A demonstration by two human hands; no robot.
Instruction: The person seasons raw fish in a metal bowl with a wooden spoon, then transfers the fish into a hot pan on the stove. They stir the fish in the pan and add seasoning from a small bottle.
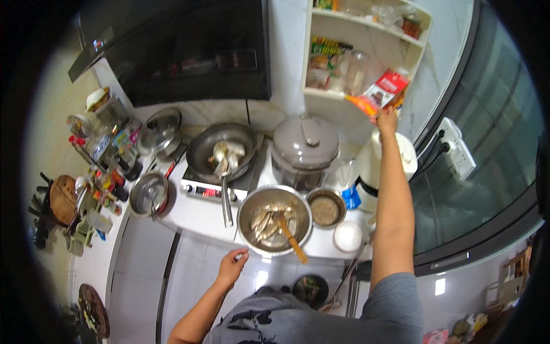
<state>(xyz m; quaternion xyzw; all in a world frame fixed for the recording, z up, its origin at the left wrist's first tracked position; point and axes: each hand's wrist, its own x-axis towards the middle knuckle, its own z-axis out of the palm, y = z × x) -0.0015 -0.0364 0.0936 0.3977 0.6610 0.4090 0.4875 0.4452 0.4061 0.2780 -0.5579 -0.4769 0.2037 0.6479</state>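
My right hand (386, 120) reaches up to the wall shelf, its fingers on an orange packet (363, 104). Just above it is a red and white packet (386, 88) with printing; whether my hand also grips that one is unclear. My left hand (232, 267) hangs before the counter's front edge with curled fingers, and a small pale spot shows at its fingertips. Near it, a steel basin (244, 215) holds small fish and a wooden spatula (293, 243). Pieces of fish (232, 155) lie in a dark frying pan (200, 150) on an induction cooker (206, 191).
A lidded grey cooker (305, 142) stands behind the basin. Beside the basin are a small pot (328, 210) of brownish contents and a white bowl (348, 236). Left are a saucepan (148, 193) and several bottles. A dark bowl (310, 288) sits below the counter, near my body.
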